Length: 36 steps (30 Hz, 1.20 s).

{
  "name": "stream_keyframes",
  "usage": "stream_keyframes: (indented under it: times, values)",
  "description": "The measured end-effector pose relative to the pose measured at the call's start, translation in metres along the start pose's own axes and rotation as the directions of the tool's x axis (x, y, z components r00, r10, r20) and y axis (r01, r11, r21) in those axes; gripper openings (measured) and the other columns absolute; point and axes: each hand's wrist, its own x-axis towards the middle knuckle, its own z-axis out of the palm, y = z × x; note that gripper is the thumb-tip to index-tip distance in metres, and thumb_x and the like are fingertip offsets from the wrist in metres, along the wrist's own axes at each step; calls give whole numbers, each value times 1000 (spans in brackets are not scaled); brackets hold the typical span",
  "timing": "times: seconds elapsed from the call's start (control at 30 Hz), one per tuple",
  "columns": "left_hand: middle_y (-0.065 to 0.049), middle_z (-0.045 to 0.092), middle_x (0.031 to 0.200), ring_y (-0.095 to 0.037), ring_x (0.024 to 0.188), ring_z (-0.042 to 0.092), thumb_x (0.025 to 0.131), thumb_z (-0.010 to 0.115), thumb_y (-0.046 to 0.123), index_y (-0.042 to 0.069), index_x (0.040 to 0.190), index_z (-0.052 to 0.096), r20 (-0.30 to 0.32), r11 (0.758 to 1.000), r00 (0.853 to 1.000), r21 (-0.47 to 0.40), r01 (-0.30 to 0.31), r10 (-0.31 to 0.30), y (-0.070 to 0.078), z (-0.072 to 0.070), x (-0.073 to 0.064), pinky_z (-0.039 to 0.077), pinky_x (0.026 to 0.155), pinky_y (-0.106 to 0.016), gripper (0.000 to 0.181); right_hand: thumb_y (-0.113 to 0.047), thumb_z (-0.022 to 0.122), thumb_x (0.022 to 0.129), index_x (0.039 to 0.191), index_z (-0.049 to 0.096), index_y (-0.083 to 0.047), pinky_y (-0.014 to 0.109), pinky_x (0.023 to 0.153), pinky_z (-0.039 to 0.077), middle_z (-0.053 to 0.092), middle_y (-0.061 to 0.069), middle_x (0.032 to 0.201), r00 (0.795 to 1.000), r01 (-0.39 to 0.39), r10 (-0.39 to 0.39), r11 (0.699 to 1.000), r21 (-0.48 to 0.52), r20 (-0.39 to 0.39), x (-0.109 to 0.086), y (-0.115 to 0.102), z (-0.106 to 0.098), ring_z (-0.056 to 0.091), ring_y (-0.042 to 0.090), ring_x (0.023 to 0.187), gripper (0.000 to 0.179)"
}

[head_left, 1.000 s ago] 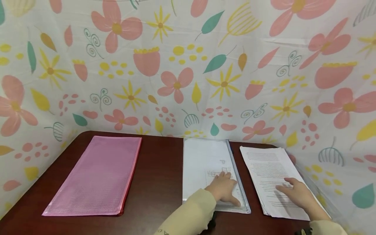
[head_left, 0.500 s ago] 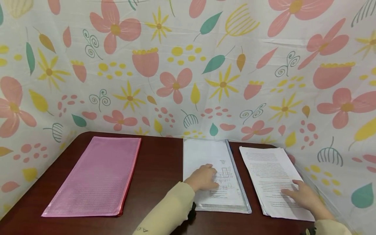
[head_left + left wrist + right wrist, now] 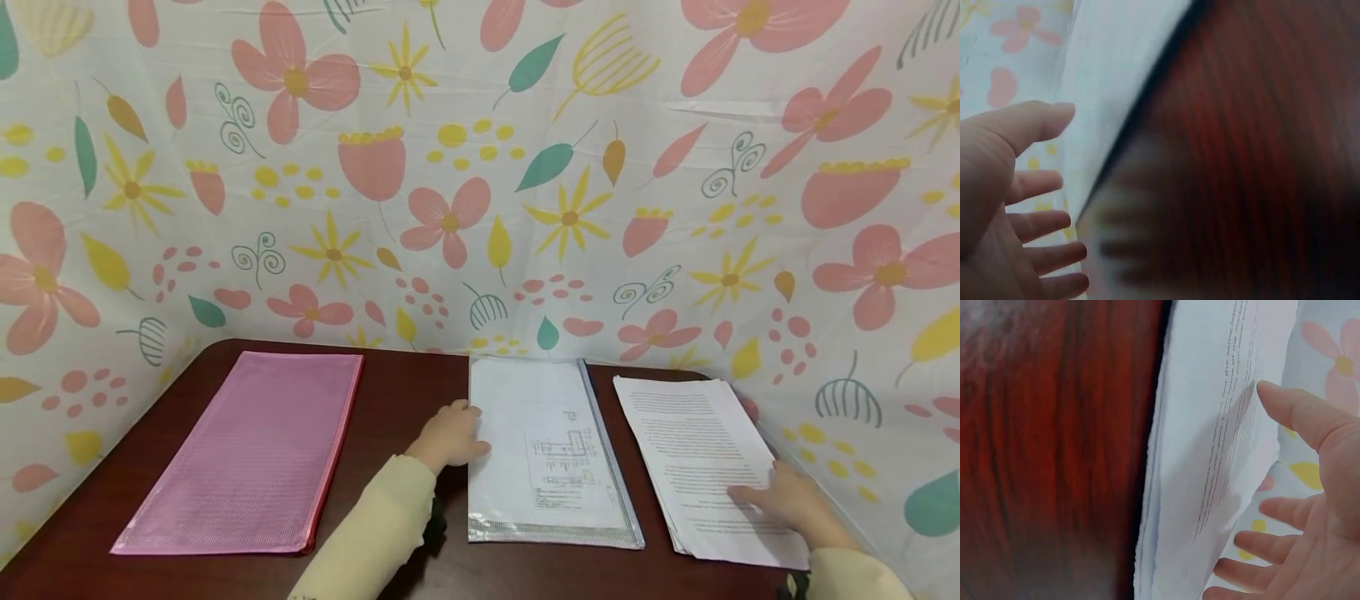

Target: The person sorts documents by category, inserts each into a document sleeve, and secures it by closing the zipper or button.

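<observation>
A clear zip folder (image 3: 517,433) with a printed drawing sheet inside lies in the middle of the table. My left hand (image 3: 450,435) is at its left edge, thumb and fingertips close to the rim and holding nothing. In the left wrist view the fingers of the left hand (image 3: 1041,212) are spread beside a blurred white surface. To the right lies a stack of printed paper (image 3: 682,450). My right hand (image 3: 791,504) is at its right edge, thumb over the top sheet. The right wrist view shows this hand (image 3: 1310,506) with fingers extended alongside the stack.
A pink zip folder (image 3: 247,450) with a red edge lies at the left of the dark wooden table (image 3: 405,467). A flowered curtain (image 3: 450,108) hangs along the table's back and sides, close to the paper stack on the right.
My left hand has moved left across the clear folder to its left edge, uncovering the drawing. My right hand has shifted slightly right and down along the paper stack. The folders and stack stay put.
</observation>
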Motion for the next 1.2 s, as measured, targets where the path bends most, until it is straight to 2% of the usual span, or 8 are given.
stream_keyframes:
  times: [0.23, 0.4, 0.57, 0.73, 0.83, 0.9, 1.07, 1.2]
  values:
    - [-24, 36, 145, -46, 130, 36, 86, 66, 36, 3, 137, 45, -59, 991, 989, 28, 134, -132, -38, -17, -12, 34, 104, -58, 65, -66, 70, 67, 122, 32, 28, 56, 84, 45, 41, 48, 118, 996, -49, 48, 999, 20, 79, -2, -4, -4, 51, 54, 100, 115]
    - [-30, 32, 145, -51, 129, 34, 86, 64, 37, -2, 138, 42, -78, 965, 965, 63, 254, -249, -62, -28, -19, 31, 103, -62, 68, -63, 75, 63, 116, 38, 26, 51, 77, 48, 52, 42, 105, 997, -59, 56, 996, 66, 48, -4, -8, -5, 59, 42, 87, 109]
    - [-36, 28, 144, -56, 123, 35, 89, 60, 36, -6, 139, 38, -80, 922, 926, 95, 375, -368, -84, -40, -29, 35, 98, -62, 69, -61, 76, 63, 116, 37, 27, 52, 80, 47, 49, 44, 108, 996, -80, 76, 993, 81, 41, -5, -11, -6, 58, 44, 90, 110]
    - [-41, 31, 137, -60, 114, 40, 92, 55, 25, -9, 140, 32, -31, 867, 870, 66, 493, -492, -101, -49, -38, 44, 85, -63, 63, -63, 74, 64, 116, 33, 29, 52, 80, 47, 47, 45, 108, 991, -119, 115, 990, 69, 64, -4, -11, -7, 56, 45, 92, 114]
    - [-46, 33, 132, -62, 108, 44, 89, 55, 11, -12, 134, 40, 0, 842, 842, 25, 539, -539, -106, -55, -43, 45, 79, -67, 53, -64, 74, 65, 116, 33, 29, 50, 77, 48, 48, 44, 106, 991, -116, 111, 990, 75, 68, -5, -11, -8, 56, 43, 89, 114]
    - [-44, 41, 127, -56, 104, 49, 85, 58, 5, -12, 123, 52, 10, 829, 829, 5, 559, -559, -108, -59, -46, 46, 76, -66, 42, -63, 74, 65, 115, 32, 30, 49, 76, 48, 48, 43, 105, 992, -110, 105, 991, 77, 64, -7, -12, -8, 56, 41, 88, 114]
    - [-29, 58, 113, -35, 88, 53, 79, 63, 0, -5, 95, 66, 11, 824, 825, -20, 566, -565, -112, -64, -53, 49, 67, -56, 17, -63, 74, 65, 116, 30, 30, 48, 75, 48, 47, 44, 106, 993, -108, 104, 992, 69, 57, -10, -13, -9, 55, 41, 88, 115]
    - [-30, 59, 117, -37, 97, 59, 82, 58, -2, -7, 100, 65, -8, 838, 838, -31, 545, -545, -114, -65, -55, 50, 72, -59, 20, -62, 77, 62, 117, 26, 31, 50, 78, 48, 45, 45, 107, 986, -168, 166, 984, 66, 27, -11, -13, -8, 53, 45, 92, 119]
